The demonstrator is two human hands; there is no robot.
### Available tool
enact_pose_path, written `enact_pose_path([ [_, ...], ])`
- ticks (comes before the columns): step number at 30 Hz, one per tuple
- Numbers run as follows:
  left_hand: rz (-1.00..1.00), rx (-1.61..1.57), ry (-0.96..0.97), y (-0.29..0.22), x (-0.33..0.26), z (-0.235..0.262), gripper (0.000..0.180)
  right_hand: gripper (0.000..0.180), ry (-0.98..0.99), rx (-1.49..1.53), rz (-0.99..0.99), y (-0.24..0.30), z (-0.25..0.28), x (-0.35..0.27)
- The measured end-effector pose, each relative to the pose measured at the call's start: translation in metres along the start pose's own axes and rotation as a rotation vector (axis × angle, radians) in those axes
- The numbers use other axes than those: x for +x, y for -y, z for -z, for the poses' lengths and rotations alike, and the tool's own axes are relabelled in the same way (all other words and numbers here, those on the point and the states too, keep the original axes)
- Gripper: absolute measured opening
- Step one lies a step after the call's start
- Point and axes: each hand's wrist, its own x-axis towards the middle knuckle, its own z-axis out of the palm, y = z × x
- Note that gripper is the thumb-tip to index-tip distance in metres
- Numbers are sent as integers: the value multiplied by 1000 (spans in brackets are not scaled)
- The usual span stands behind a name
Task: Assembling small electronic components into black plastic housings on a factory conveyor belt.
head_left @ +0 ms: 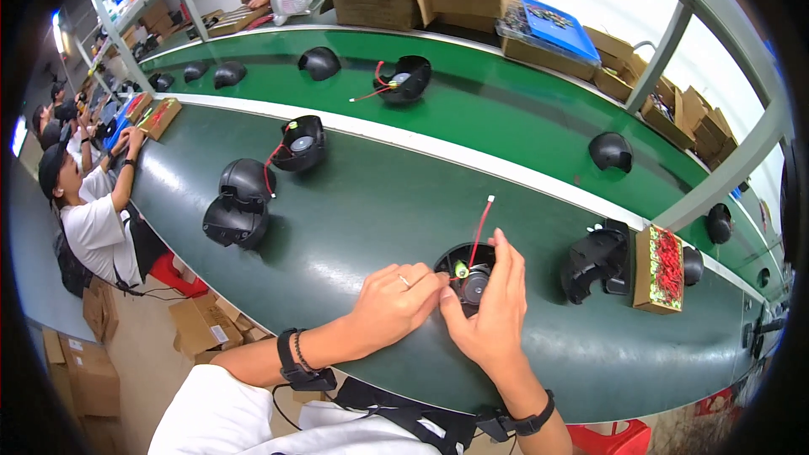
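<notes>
Two hands in close on one open black shell, and it's all about the wiring!

Here on the worktop, the shell sits between front and back edges, a grey round part and a yellow-green piece inside it, a red lead sticking up toward the back edge. The left hand has its fingers bunched at the shell's left rim; whether they grip a wire or simply press, I cannot tell. The right hand looks unclenched, long fingers straight along the right side, thumb across the front. My call: this is the seating or routing of the inner wiring. The next move seems to call for a steady right hand, fine left-hand fingerwork and that lead clear of the rim.
</notes>
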Motion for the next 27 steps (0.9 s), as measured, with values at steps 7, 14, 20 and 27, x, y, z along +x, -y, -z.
enact_pose_path([
  [7, -121, -50, -18, 17, -9, -5, 19, 78, -142, 85, -9, 0, -5, 5],
  [14, 274, -720, 270, 22, 20, 7, 75, 68, -138, 169, -50, -12, -9, -2],
  [20, 236, -1413, 625, 53, 40, -49, 81, 111, -209, 197, 53, -23, -6, 5],
  [27, 301, -1367, 480, 48, 43, -43, 77, 40, 26, -352, 286, 8, 45, 15],
])
